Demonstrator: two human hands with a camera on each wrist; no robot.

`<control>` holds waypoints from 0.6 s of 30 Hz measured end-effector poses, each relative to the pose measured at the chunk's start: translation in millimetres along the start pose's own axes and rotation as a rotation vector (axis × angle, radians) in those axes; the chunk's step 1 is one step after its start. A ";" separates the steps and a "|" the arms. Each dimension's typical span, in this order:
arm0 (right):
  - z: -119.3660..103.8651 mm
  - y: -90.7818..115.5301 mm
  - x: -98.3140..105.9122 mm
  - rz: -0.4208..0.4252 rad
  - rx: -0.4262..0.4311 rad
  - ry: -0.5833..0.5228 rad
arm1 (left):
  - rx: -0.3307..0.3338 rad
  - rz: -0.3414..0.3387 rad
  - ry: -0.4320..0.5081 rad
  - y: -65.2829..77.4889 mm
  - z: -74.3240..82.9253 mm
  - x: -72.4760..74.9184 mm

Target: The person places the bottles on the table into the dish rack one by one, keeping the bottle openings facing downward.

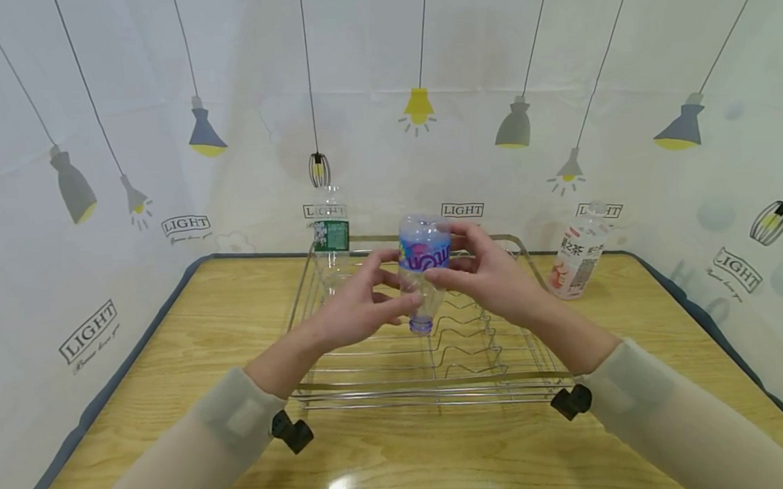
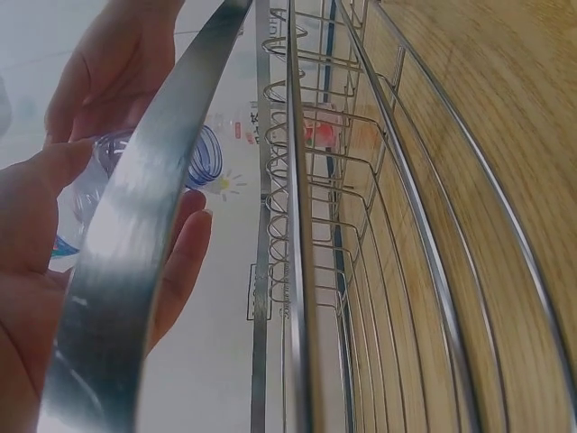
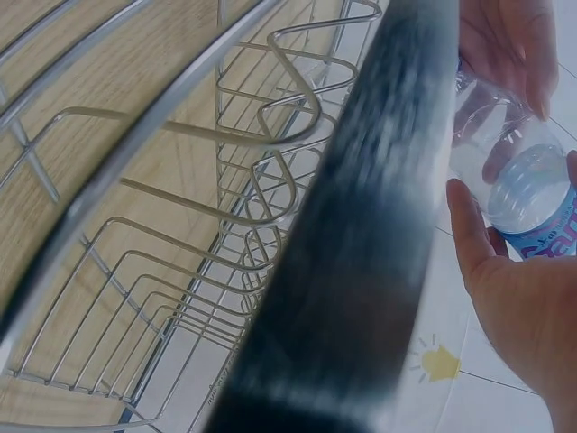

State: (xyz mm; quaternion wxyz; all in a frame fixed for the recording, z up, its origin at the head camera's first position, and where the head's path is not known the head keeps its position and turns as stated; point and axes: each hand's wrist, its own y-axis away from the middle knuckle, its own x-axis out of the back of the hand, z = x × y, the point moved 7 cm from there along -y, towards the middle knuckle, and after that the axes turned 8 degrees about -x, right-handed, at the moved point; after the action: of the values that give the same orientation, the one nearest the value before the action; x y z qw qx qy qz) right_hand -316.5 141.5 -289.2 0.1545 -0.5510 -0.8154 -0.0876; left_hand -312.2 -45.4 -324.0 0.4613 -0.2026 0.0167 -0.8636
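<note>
A clear plastic bottle (image 1: 424, 248) with a blue and purple label is held upside down above a wire dish rack (image 1: 433, 382), its purple-rimmed neck pointing down. My left hand (image 1: 355, 304) holds it from the left, with thumb and fingers about its side. From the right, my right hand (image 1: 497, 275) grips it around the label. In the left wrist view, a rack bar hides part of the bottle (image 2: 209, 161). The right wrist view shows its clear body (image 3: 518, 180) between both hands.
Another clear bottle with a green label (image 1: 332, 235) stands upside down at the rack's back left. To the right of the rack, a bottle with a white and peach label (image 1: 577, 255) is on the wooden table (image 1: 404, 453). A lamp-printed curtain (image 1: 366, 44) encloses the back and sides.
</note>
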 end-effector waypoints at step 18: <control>-10.8 2.7 16.9 0.055 0.041 0.027 | -0.031 0.019 -0.153 45.8 -7.1 37.6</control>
State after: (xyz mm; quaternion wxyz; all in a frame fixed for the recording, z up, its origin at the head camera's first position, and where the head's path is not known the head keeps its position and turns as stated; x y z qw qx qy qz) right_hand -318.2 153.8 -273.3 0.1792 -0.5688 -0.7993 -0.0743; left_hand -297.1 -103.0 -327.8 0.4662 -0.2749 -0.0031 -0.8409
